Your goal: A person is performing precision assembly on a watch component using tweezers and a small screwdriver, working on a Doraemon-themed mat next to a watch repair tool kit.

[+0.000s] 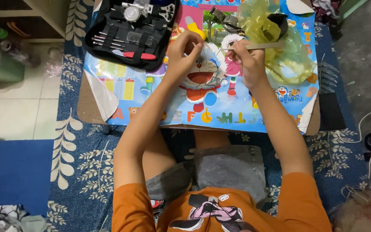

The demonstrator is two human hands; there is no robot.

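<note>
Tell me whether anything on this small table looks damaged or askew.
The colourful cartoon table cover is peeling: its edges curl up at the left and right corners, baring the brown board. The crumpled yellow plastic bag sprawls by the right hand.

Home floor: patterned blue rug (pixel 82 172), tiled floor (pixel 18 107), low table (pixel 89 112) with cartoon mat (pixel 220 107)

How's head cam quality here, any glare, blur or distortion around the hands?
Head view: even indoor light, soft shadows; sharp on the left hand and right hand; mild glare on the yellow plastic bag; slight wide-angle bowing at the edges; small item between the fingers too tiny to resolve.
</note>
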